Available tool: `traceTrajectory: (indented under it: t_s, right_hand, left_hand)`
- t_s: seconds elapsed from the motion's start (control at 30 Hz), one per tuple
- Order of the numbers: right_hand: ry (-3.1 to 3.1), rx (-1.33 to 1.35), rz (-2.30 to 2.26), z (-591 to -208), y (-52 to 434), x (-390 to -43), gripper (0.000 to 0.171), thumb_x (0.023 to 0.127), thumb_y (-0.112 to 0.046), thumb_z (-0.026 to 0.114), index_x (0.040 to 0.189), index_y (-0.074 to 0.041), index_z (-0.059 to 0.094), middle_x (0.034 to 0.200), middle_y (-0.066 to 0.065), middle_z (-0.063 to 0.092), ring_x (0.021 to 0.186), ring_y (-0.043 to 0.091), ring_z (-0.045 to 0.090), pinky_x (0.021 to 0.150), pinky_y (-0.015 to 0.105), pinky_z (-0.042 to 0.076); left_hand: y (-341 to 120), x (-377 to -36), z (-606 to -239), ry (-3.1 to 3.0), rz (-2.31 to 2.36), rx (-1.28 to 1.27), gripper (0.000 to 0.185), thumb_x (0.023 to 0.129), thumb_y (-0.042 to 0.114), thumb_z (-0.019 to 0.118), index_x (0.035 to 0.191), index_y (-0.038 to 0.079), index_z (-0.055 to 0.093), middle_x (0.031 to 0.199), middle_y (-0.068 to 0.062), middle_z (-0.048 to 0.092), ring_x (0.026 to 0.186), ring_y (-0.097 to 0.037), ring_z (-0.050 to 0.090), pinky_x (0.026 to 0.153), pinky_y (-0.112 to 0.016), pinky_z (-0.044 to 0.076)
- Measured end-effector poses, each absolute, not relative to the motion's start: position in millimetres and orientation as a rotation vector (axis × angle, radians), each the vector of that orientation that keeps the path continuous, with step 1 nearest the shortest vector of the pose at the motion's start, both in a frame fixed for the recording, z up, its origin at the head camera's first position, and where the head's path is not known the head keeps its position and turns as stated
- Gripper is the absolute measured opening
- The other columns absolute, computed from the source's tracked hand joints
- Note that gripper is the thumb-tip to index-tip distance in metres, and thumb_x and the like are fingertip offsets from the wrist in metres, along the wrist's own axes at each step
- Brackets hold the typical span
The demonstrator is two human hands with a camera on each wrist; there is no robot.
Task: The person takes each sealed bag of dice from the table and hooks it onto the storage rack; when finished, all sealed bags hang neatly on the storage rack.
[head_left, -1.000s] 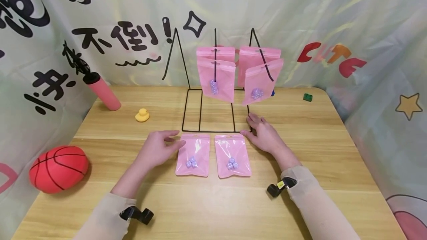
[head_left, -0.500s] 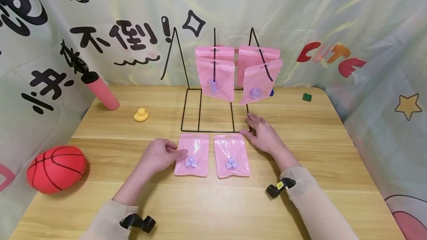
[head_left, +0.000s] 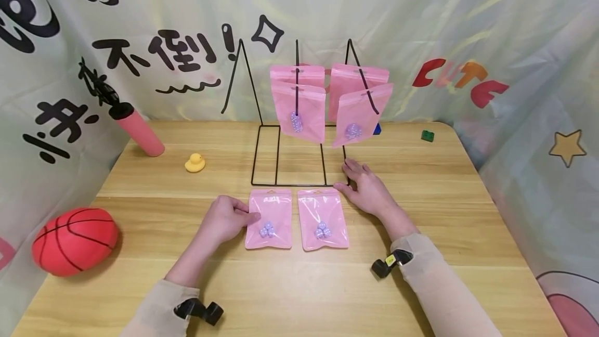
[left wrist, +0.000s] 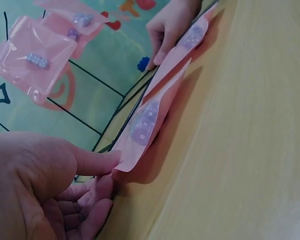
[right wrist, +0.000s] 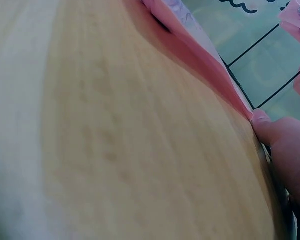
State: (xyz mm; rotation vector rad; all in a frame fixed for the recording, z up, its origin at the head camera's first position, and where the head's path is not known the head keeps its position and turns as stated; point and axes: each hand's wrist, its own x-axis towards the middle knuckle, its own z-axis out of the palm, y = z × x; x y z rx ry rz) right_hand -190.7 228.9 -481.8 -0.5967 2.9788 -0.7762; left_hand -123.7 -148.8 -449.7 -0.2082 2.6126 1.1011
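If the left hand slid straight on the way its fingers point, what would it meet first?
The left hand points right, already pinching the near pouch by its edge; beyond that, probably the second pouch lying beside it.

A light wooden table [head_left: 421, 212] is seen. Two flat pink plastic pouches [head_left: 269, 218] are laid near the middle, a black wire rack [head_left: 299, 155] behind them, a yellow rubber duck [head_left: 194, 163] and a red ball [head_left: 75, 241] at left.
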Motion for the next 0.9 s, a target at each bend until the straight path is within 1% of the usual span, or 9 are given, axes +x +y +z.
traceTrajectory:
  t_s: [0.1,0.27,0.33,0.47,0.67,0.77,0.9]
  right_hand:
    - [2.978,-0.592,-0.78,-481,228,-191,0.073,0.105,-0.046,0.066,0.152,0.007,0.05,0.166,0.023,0.037,0.155,0.035,0.031,0.129,0.051,0.019]
    - [2.984,-0.6,-0.775,-482,228,-191,0.072,0.105,-0.045,0.066,0.151,0.008,0.05,0.165,0.023,0.037,0.155,0.035,0.032,0.129,0.051,0.018]
    - [2.986,-0.607,-0.776,-482,228,-191,0.072,0.105,-0.045,0.067,0.151,0.008,0.051,0.165,0.023,0.037,0.155,0.035,0.032,0.129,0.051,0.018]
    - [2.988,-0.608,-0.77,-483,228,-191,0.073,0.105,-0.047,0.066,0.151,0.008,0.051,0.165,0.023,0.037,0.155,0.035,0.032,0.129,0.051,0.019]
    - [2.987,-0.6,-0.762,-482,228,-191,0.073,0.105,-0.047,0.066,0.152,0.007,0.05,0.165,0.023,0.037,0.155,0.035,0.032,0.129,0.051,0.019]
    - [2.986,-0.597,-0.762,-482,228,-191,0.073,0.105,-0.046,0.066,0.152,0.008,0.05,0.165,0.023,0.037,0.155,0.035,0.032,0.129,0.051,0.018]
    - [2.989,-0.6,-0.757,-483,228,-191,0.073,0.105,-0.045,0.067,0.151,0.008,0.05,0.165,0.024,0.037,0.155,0.035,0.032,0.129,0.05,0.018]
  left_hand:
    - [-151,-124,-452,2.6,1.16,-0.181,0.023,0.09,0.026,0.086,0.098,0.005,0.08,0.081,-0.001,0.075,0.081,-0.019,0.067,0.075,-0.036,0.056]
    - [-155,-125,-455,2.605,1.3,-0.077,0.017,0.095,0.018,0.081,0.098,0.001,0.08,0.079,-0.003,0.069,0.076,-0.019,0.061,0.067,-0.031,0.052]
    - [-157,-124,-455,2.602,1.348,-0.046,0.016,0.096,0.017,0.079,0.097,0.001,0.079,0.077,-0.004,0.067,0.074,-0.019,0.058,0.064,-0.029,0.05]
    - [-160,-123,-453,2.578,1.413,-0.018,0.016,0.097,0.016,0.078,0.096,0.0,0.078,0.078,-0.006,0.067,0.072,-0.019,0.059,0.062,-0.028,0.051]
    - [-160,-121,-447,2.555,1.492,0.011,0.015,0.099,0.017,0.078,0.098,0.002,0.078,0.082,-0.006,0.071,0.076,-0.021,0.064,0.065,-0.028,0.055]
    - [-159,-122,-447,2.536,1.56,0.031,0.014,0.099,0.015,0.076,0.1,0.001,0.077,0.088,-0.007,0.076,0.082,-0.022,0.07,0.07,-0.03,0.059]
    - [-158,-123,-448,2.492,1.659,0.026,0.015,0.101,0.011,0.074,0.108,-0.003,0.077,0.099,-0.012,0.079,0.091,-0.024,0.076,0.078,-0.034,0.064]
